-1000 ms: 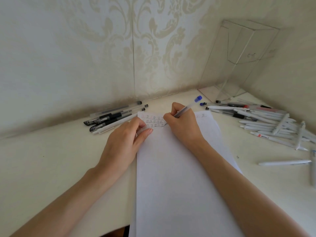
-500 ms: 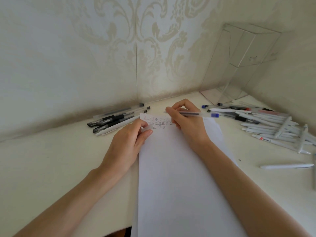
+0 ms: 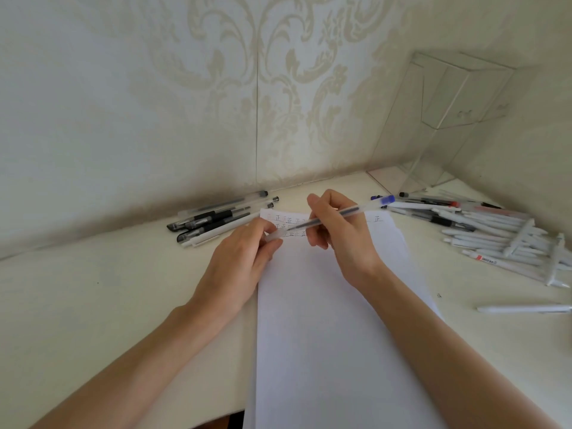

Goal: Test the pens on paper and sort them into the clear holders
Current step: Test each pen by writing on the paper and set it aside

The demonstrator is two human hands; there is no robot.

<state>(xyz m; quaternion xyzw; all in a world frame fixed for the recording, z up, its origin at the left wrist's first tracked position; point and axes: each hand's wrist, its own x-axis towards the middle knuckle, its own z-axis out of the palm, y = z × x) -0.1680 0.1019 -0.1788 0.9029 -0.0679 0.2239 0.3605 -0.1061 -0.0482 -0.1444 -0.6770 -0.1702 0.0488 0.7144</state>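
The right hand (image 3: 340, 239) has its fingers curled round a clear pen (image 3: 359, 209), gripping it near the middle and holding it above the sheet. The pen slants, with its blue end up and away to the right of this hand and its writing end down to the left. There the left hand (image 3: 244, 261) pinches a frosted cap (image 3: 274, 235) between thumb and fingertips, and the cap meets the pen's tip; I cannot tell whether it is pushed fully home. Under both hands lies a long white paper (image 3: 325, 320), and rows of small test marks (image 3: 288, 218) show at its far edge, just behind the fingers. Beyond the left hand, on its outer side, a bunch of black pens (image 3: 213, 219) lies side by side near the wall (image 3: 123, 103). To the right of the right hand a loose heap of white pens (image 3: 495, 239) is spread out, some crossing each other, with a lone pen (image 3: 523, 309) lying apart, nearer the person. Behind that heap, in the corner, stands a clear holder (image 3: 458, 119). All of this rests on a pale desk (image 3: 93, 305).
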